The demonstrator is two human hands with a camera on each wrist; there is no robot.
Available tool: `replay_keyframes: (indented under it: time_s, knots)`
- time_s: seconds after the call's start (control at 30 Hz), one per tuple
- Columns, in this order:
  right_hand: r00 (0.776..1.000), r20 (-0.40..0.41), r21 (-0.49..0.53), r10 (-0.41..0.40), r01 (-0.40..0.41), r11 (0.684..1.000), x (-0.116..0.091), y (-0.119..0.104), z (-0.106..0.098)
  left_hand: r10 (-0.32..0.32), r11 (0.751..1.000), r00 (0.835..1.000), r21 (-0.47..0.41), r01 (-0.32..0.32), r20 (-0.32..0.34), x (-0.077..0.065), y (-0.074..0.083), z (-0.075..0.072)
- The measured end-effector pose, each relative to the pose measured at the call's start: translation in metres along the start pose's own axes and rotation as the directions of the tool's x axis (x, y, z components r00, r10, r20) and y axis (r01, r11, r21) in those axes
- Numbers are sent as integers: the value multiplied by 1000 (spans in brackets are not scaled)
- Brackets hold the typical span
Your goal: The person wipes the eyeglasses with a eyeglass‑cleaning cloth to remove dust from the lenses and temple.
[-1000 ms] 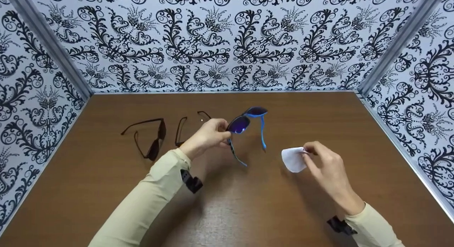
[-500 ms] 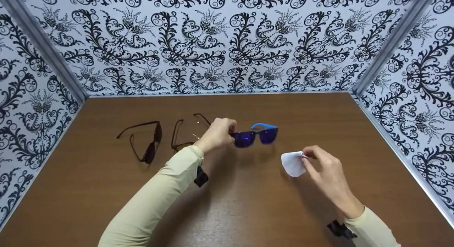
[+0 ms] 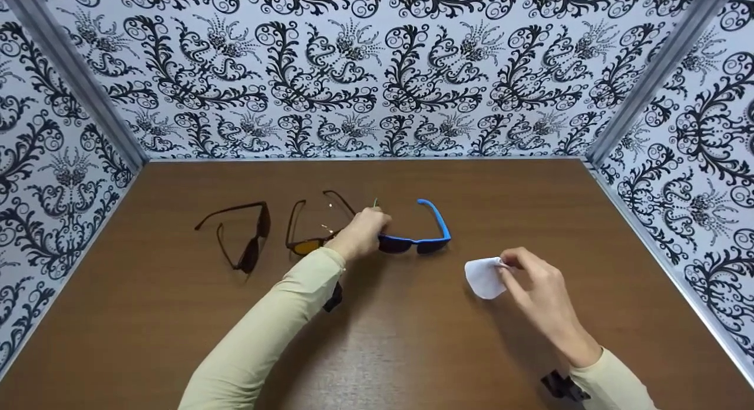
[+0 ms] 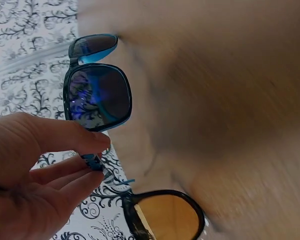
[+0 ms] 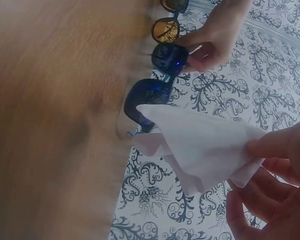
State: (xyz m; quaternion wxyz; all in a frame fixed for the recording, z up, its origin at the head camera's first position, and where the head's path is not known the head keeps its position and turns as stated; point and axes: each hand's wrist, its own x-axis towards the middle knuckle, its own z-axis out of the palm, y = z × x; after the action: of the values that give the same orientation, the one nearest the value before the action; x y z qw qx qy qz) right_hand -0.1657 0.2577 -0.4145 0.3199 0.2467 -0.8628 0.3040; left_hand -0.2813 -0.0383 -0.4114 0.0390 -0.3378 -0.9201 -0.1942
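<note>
My left hand [image 3: 363, 231] pinches blue-framed sunglasses [image 3: 415, 244] at their left hinge, as the left wrist view shows with the thumb [image 4: 75, 136] against the frame. Their dark lenses face me, low over the table, and the blue right temple points toward the back wall. Part of the left temple is hidden behind the hand. My right hand [image 3: 542, 298] pinches a white cloth [image 3: 485, 278] by one edge, its free part hanging to the left. In the right wrist view the cloth [image 5: 200, 145] overlaps the nearer dark lens.
Amber-lensed glasses [image 3: 306, 247] lie just left of my left hand, partly covered by it. Farther left are dark brown sunglasses [image 3: 254, 239] with temples spread. Patterned panels [image 3: 365, 74] rise behind and beside the brown table [image 3: 412, 339].
My left hand has turned the sunglasses from tilted and raised to level, lowering them toward the table beside the amber-lensed pair. The right hand keeps its hold on the cloth, nearly still.
</note>
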Motion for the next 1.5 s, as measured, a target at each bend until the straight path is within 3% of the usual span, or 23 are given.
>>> replay_keyframes:
  time_s: [0.13, 0.43, 0.67, 1.0, 1.27, 1.5]
  knots:
    - [1000, 17, -12, 6, -5, 1000, 1, 2, 1, -16, 1000, 999, 21, 15, 31, 0, -4, 4]
    - [998, 55, -35, 19, -17, 999, 4, 7, 3, -43, 999, 999, 18, 43, 14, -2, -8, 5]
    - [996, 95, -9, 2, -1, 1000, 9, 10, 6, -98, 995, 992, -30, 100, 80, -4, -12, 4]
    - [987, 160, 39, -29, 23, 999, 21, 5, 19, -68, 997, 998, -42, 68, 7, -14, -16, -11]
    - [952, 303, 188, 31, -92, 978, 24, -5, 28, -59, 997, 998, -58, 56, -39, -30, -25, -12]
    - [925, 375, 187, 60, -139, 973, 22, -3, 36, -86, 994, 996, -62, 85, -13, -38, -29, -14]
